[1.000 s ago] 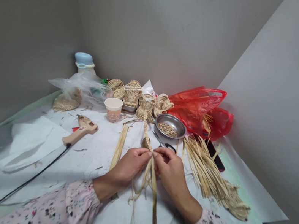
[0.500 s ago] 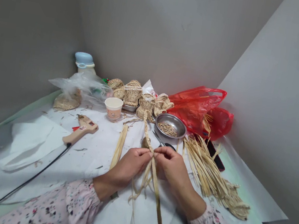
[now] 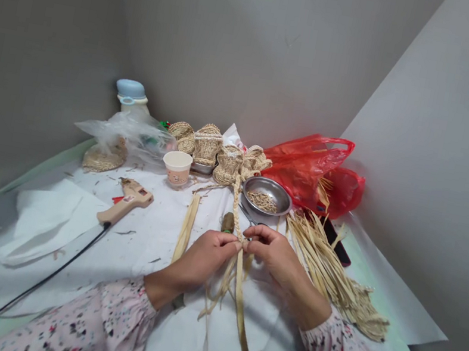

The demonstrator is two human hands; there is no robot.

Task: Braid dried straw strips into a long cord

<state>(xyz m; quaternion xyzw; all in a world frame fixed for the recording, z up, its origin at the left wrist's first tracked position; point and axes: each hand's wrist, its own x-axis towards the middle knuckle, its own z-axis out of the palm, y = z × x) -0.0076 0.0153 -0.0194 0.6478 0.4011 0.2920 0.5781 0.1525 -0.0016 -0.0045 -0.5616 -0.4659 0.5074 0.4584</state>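
A pale straw braid (image 3: pixel 236 203) runs from the woven straw pieces at the back down to my hands. My left hand (image 3: pixel 208 254) pinches its lower end between thumb and forefinger. Close against it, my right hand (image 3: pixel 276 260) is also closed on the braid's end, its forefinger a little raised. Below the fingers hang a long flat straw strand (image 3: pixel 241 322) and several thin, frayed ones. Just behind my left fingertips lies a small olive-brown cylinder (image 3: pixel 228 223). Scissors (image 3: pixel 248 214) are partly hidden behind my right hand.
At left lie a corded glue gun (image 3: pixel 127 204) and white paper (image 3: pixel 46 212). Behind are a paper cup (image 3: pixel 177 168), woven straw pieces (image 3: pixel 207 145), a metal bowl (image 3: pixel 287 206) and a red plastic bag (image 3: pixel 298 172). A straw bundle (image 3: pixel 324 258) lies right, beside a dark phone (image 3: pixel 341 252).
The braid's upper part has shifted right and hangs straighter. My right hand's fingers have lifted slightly. The olive-brown cylinder shows more plainly behind my left hand.
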